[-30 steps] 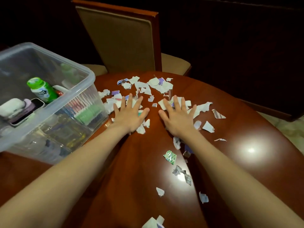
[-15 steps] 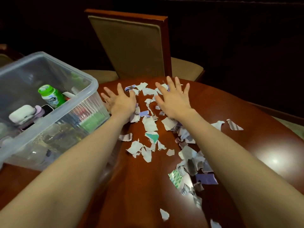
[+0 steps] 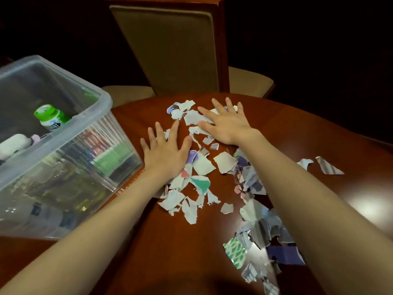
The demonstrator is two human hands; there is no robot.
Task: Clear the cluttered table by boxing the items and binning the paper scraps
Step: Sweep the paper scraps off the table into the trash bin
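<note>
There stood the clear plastic box (image 3: 89, 158) at the left of the bench (image 3: 165, 248), and everything else lay to the right of it. Inside the box, a green-capped bottle (image 3: 51, 117) showed above the near rim. A white rounded case (image 3: 14, 143) sat in the box's left part. More items showed through the box's ribbed wall, too blurred to name.

Just right of the box, you had your left hand (image 3: 164, 153) flat on the wood, palm down. Its grip was apart, the fingers straight and fanned, and it held nothing. Its thumb side touched the paper scraps (image 3: 204, 165).

The scraps lay outside the box, on the bench to its right. They were torn white, purple and green pieces, strewn loosely from the far edge toward you.

Further right of the box and farther from you, your right hand (image 3: 227, 124) pressed flat on a patch of white pieces. That grip was also apart, with every finger straight and nothing pinched or curled round. More scraps were heaped under your right forearm.

Farthest right of the box, two stray pieces (image 3: 328, 166) lay well apart from the main scatter. Beyond the bench, past the box's far right corner, stood a padded wooden chair (image 3: 170, 50).
</note>
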